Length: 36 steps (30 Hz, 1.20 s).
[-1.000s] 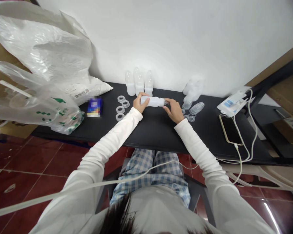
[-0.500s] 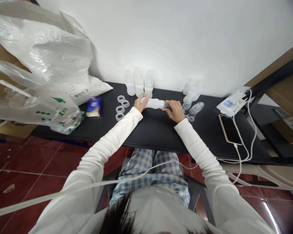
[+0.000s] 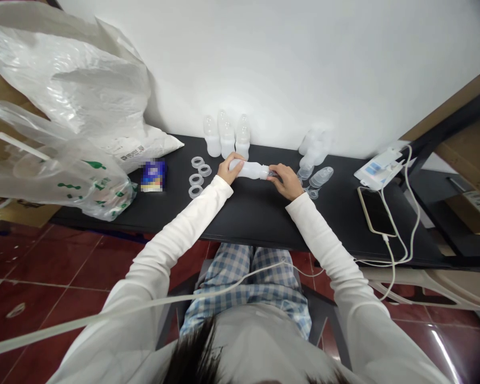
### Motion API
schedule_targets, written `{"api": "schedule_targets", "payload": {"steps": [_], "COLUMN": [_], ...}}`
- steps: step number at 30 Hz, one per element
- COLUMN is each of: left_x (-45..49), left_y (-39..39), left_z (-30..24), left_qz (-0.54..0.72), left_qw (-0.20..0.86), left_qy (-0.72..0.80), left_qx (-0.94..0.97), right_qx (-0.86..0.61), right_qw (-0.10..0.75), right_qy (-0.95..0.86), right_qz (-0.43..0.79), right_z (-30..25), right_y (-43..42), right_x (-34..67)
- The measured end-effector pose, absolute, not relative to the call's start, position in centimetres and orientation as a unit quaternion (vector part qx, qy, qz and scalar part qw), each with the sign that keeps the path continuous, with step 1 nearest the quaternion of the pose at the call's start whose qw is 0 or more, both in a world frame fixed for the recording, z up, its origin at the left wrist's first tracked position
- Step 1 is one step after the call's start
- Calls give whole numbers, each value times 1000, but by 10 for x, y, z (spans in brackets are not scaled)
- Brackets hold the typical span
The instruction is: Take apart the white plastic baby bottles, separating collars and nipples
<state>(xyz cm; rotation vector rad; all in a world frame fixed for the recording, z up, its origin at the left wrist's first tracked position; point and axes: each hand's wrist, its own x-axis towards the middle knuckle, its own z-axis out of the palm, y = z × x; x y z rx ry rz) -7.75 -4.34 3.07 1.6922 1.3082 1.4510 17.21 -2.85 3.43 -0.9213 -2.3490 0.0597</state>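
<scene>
Up against a white wall (image 3: 272,80), over a red floor (image 3: 76,256): a black desk (image 3: 264,218) with rings (image 3: 191,192) on it. In front of some other bottles (image 3: 213,145), a bottle (image 3: 253,170) on its side. Gripped round one end by fingers of the left hand (image 3: 229,170); pinched at the clear tip (image 3: 271,173) by fingers of the right hand (image 3: 286,182). Tipped a bit lower at the neck (image 3: 264,172) than one second ago.

A white wall (image 3: 304,69) behind a black table (image 3: 260,218); red tiled floor (image 3: 64,256) with a bright reflection (image 3: 444,349)
</scene>
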Motion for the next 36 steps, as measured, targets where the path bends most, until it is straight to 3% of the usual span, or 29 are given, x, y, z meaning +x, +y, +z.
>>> {"api": "schedule_targets", "payload": {"steps": [15, 23, 29, 36], "left_x": [-80, -77, -73, -79], "left_y": [-46, -43, -45, -43], "left_z": [32, 33, 31, 22], "left_qz": [529, 567, 524, 498], "left_qw": [174, 212, 259, 150], "left_qy": [469, 481, 491, 446], "left_qx": [685, 634, 646, 729], "right_qx": [-365, -359, -360, -368], "right_qw": [324, 322, 314, 322], "right_qy": [-872, -876, -878, -870], "right_qz": [35, 13, 11, 63], "right_z": [39, 39, 39, 38], "right_y": [-34, -35, -36, -34], "right_x": [172, 164, 166, 171]}}
